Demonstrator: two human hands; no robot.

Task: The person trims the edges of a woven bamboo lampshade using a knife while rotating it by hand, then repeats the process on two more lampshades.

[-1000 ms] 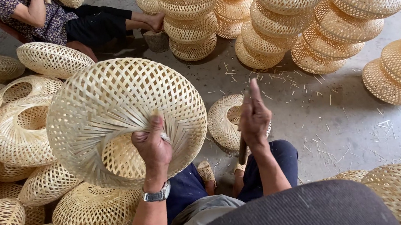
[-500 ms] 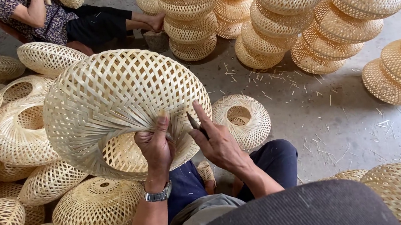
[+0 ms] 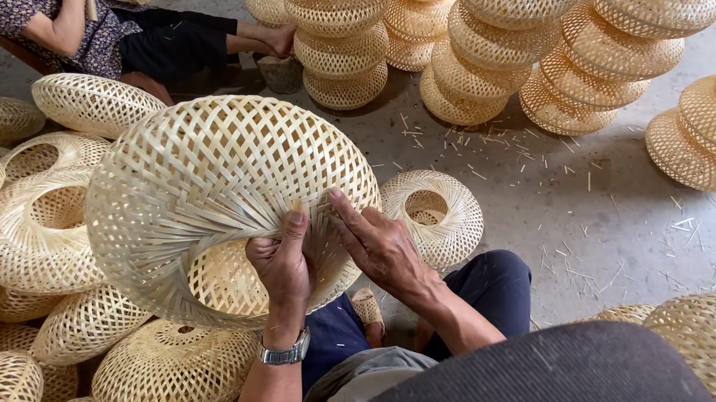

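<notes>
Left hand (image 3: 283, 268) gripped the rim of the woven bamboo lampshade (image 3: 222, 189), held tilted above it; right hand (image 3: 381, 248) pressed open fingers against the same rim.

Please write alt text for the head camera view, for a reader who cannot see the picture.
Both hands, the left hand and the right hand, press on the rim of a large woven bamboo shade held over the person's lap. Similar shades lie in a pile at the left and in stacks beyond; another person sits opposite.
</notes>
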